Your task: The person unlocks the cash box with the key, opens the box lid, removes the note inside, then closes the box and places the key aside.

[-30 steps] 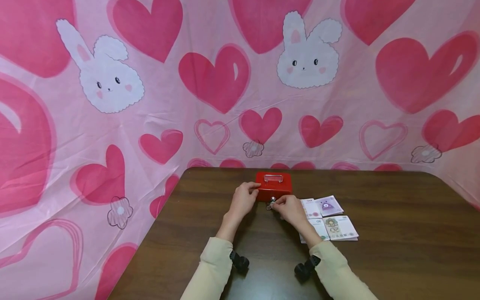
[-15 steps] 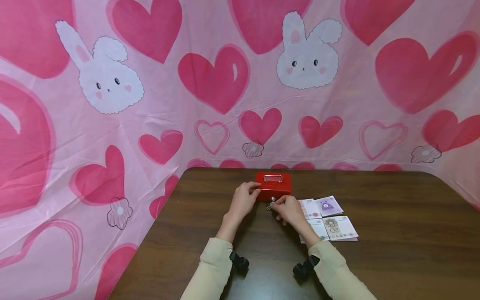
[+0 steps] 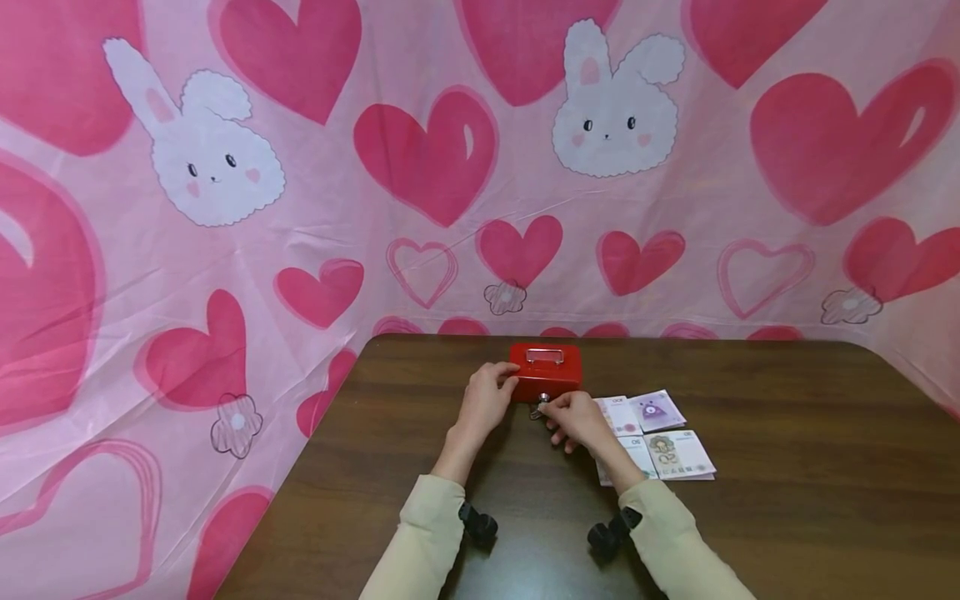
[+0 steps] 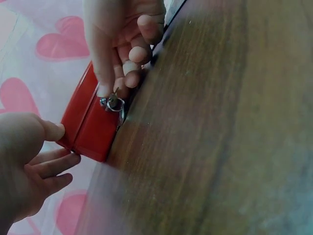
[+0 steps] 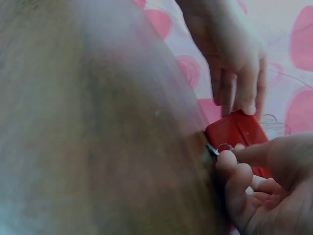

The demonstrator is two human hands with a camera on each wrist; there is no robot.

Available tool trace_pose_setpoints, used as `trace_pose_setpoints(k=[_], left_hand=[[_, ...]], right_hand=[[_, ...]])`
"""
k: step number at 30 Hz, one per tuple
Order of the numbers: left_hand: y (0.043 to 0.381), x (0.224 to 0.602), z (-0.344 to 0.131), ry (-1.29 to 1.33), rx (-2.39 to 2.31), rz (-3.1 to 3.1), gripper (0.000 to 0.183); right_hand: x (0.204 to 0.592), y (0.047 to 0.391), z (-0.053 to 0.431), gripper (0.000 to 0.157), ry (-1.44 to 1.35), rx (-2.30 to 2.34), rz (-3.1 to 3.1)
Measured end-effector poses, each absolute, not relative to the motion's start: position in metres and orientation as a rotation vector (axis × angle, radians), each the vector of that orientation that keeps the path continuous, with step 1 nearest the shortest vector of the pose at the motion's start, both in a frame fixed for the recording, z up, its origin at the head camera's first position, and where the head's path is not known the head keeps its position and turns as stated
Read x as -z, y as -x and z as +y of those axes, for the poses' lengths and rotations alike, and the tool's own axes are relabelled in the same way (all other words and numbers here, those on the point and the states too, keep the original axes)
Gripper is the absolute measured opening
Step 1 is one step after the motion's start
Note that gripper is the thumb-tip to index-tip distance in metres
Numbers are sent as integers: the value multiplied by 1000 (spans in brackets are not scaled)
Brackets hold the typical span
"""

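A small red cash box (image 3: 546,375) with a metal carry handle (image 3: 544,357) on its closed lid stands near the table's far edge. My left hand (image 3: 486,398) rests its fairly straight fingers against the box's left side and corner. At the front lock, thumb and index finger of my right hand (image 3: 579,419) pinch a key, mostly covered by the fingertips. From it hangs a key ring (image 4: 121,104), visible in the left wrist view. A second key (image 5: 212,150) dangles on that ring in the right wrist view. My other right fingers are loosely bent.
Several piles of play-money banknotes (image 3: 682,455) lie to the right of the box, partly behind my right forearm. The brown wooden table (image 3: 810,483) backs onto a pink cloth (image 3: 315,225) with hearts and rabbits. Each wrist carries a black camera (image 3: 480,525).
My right hand has turned slightly at the lock, and its lower fingers have come out from under the palm. The left hand stays against the box.
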State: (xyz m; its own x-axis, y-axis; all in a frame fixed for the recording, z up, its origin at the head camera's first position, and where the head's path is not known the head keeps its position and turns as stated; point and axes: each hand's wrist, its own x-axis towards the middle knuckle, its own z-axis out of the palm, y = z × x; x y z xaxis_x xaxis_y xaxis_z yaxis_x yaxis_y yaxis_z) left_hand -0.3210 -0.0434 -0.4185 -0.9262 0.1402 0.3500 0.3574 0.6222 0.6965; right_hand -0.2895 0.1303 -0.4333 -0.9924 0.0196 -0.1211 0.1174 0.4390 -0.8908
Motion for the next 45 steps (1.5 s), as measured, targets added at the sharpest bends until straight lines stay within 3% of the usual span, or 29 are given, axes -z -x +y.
trace_pose_setpoints(k=[13,23,32,45], left_hand=[[322,418,-42,406,1177,-2524,20],[321,415,-42,447,1135,-2552,19],[321,416,-42,492,1085,-2569,21],[322,418,-43,453,1230,-2599,20]], right_hand=[[436,291,127,18,-148,1696,2631],[433,290,134,23,-90,1656,2593],[421,291,153,27,-92,1217,3164],[420,295,163,23,8,1351,3276]])
